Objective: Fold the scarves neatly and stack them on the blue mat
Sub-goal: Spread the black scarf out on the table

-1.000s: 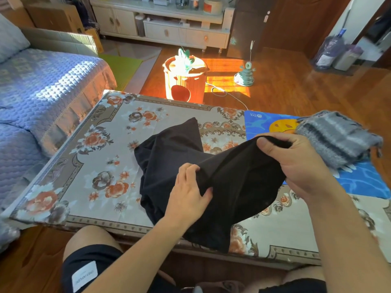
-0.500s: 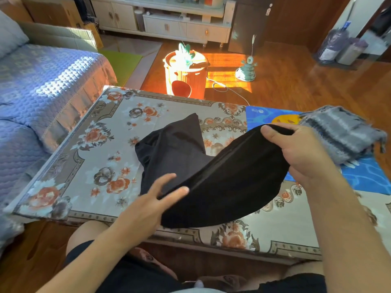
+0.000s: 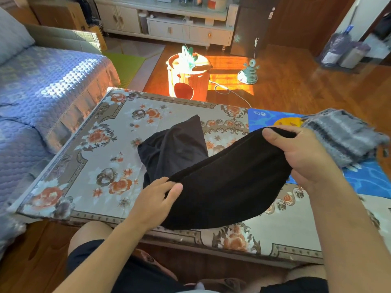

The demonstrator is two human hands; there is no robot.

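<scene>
A black scarf (image 3: 224, 176) is lifted above the table, doubled over, with one end trailing flat on the tablecloth behind it. My right hand (image 3: 300, 157) grips its upper right edge, thumb on top. My left hand (image 3: 156, 197) pinches the lower left corner of the fold between thumb and fingers. A folded grey striped scarf (image 3: 342, 138) lies on the blue mat (image 3: 372, 182) at the right, just beyond my right hand.
The low table carries a floral tablecloth (image 3: 88, 166). A blue-covered sofa (image 3: 38, 92) stands at the left. On the wooden floor beyond the table are a wooden barrel stool (image 3: 188, 79), a white cable and a small green ornament (image 3: 249, 72).
My left hand let go of the bunched cloth, opened, then took the fold's lower left corner. The scarf now hangs as a smoother doubled band. My right hand kept its grip.
</scene>
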